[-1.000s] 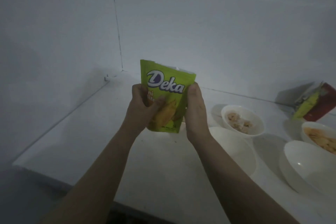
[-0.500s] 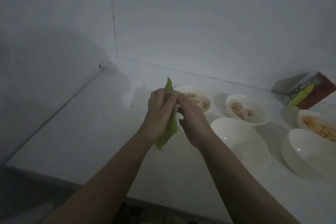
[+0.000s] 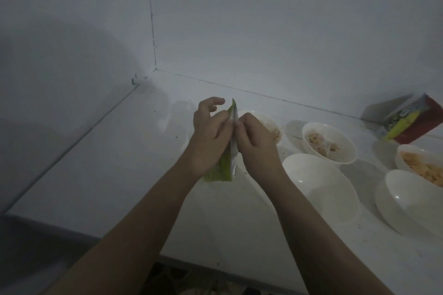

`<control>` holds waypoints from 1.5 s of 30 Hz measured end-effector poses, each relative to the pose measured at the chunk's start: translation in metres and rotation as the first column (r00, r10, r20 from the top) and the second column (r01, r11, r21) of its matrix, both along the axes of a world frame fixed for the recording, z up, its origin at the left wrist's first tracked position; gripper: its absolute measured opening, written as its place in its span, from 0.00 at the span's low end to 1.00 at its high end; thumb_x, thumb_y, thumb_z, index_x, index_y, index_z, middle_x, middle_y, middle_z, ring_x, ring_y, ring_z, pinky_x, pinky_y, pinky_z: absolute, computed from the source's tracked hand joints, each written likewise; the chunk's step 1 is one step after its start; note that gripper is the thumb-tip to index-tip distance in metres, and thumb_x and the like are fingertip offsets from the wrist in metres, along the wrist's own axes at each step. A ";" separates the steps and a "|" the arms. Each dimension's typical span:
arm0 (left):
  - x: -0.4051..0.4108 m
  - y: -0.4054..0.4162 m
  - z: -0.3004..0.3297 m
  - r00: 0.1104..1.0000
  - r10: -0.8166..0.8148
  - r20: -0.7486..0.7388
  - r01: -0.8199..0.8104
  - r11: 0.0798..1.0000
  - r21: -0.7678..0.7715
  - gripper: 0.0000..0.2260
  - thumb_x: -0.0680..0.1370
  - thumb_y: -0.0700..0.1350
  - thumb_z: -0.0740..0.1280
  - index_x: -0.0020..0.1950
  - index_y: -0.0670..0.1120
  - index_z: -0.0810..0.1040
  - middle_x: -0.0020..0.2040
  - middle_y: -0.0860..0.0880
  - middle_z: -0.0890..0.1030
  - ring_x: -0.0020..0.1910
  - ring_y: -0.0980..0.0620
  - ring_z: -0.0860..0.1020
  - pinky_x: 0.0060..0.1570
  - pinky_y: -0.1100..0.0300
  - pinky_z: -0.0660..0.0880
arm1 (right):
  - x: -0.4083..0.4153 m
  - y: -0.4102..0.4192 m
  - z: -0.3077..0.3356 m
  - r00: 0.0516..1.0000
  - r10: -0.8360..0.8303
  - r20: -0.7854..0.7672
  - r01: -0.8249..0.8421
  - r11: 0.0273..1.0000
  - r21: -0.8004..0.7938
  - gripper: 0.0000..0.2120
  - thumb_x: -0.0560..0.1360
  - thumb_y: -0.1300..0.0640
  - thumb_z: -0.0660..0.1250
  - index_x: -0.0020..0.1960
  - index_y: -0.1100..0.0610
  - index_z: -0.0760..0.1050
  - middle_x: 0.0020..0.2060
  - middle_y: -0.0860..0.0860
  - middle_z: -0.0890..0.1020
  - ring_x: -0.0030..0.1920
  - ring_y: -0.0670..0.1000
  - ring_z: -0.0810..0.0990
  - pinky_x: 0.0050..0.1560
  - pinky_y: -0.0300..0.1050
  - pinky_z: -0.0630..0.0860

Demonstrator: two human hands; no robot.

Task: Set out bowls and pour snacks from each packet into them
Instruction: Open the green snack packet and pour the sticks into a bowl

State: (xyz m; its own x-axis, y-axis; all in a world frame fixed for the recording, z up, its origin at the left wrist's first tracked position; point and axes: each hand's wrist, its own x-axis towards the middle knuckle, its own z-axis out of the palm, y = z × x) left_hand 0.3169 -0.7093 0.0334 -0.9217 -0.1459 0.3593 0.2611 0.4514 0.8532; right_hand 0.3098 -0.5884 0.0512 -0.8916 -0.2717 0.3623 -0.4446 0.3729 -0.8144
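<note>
A green snack packet [image 3: 224, 167] hangs edge-on between my hands above the white counter. My left hand [image 3: 209, 137] pinches its left face near the top, and my right hand [image 3: 255, 145] pinches the right face. Behind my right hand a white bowl [image 3: 269, 122] holds some snacks. Another bowl [image 3: 329, 142] to its right holds brownish pieces. An empty white bowl [image 3: 321, 187] sits just right of my right forearm. A second empty bowl [image 3: 412, 201] stands at the right edge, with a bowl of orange snacks [image 3: 422, 166] behind it.
A red and yellow packet [image 3: 412, 120] leans against the back wall at the right. White walls meet in a corner [image 3: 154, 68] behind the counter. The counter's front edge [image 3: 167, 256] runs below my forearms, with dark floor beyond.
The packet faced me upright a second ago; it has since turned edge-on and come down lower. My fingers have shifted up to pinch its top.
</note>
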 end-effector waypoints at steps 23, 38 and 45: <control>0.015 -0.029 0.026 0.997 -0.055 0.046 0.066 0.948 -0.311 0.09 0.83 0.45 0.53 0.50 0.43 0.71 0.51 0.49 0.71 0.46 0.51 0.74 0.46 0.58 0.72 | 0.003 0.005 0.022 0.985 -0.171 0.032 0.153 0.939 0.307 0.13 0.80 0.58 0.57 0.37 0.60 0.66 0.32 0.54 0.73 0.34 0.55 0.74 0.36 0.46 0.79; -0.011 -0.008 -0.018 0.884 0.070 0.462 -0.317 0.817 0.483 0.18 0.83 0.55 0.54 0.64 0.44 0.69 0.59 0.43 0.76 0.57 0.45 0.76 0.62 0.50 0.73 | 0.030 0.029 0.039 0.984 -0.133 -0.120 0.147 0.983 0.113 0.13 0.81 0.61 0.57 0.39 0.61 0.61 0.29 0.48 0.63 0.30 0.44 0.61 0.28 0.35 0.60; -0.031 0.002 -0.012 0.875 -0.116 0.470 -0.323 0.583 0.746 0.20 0.83 0.53 0.55 0.63 0.41 0.77 0.56 0.42 0.83 0.56 0.45 0.81 0.62 0.46 0.76 | 0.031 0.046 0.040 0.985 -0.154 -0.073 0.162 0.978 0.132 0.13 0.82 0.55 0.56 0.44 0.64 0.68 0.34 0.55 0.74 0.34 0.50 0.70 0.31 0.35 0.66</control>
State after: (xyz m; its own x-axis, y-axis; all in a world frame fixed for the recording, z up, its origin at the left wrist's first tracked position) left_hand 0.2859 -0.7070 0.0217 -0.8887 -0.2670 -0.3726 -0.2253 -0.4536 0.8622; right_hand 0.3407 -0.5420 0.0908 -0.9043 -0.1799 0.3872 -0.4190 0.5485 -0.7236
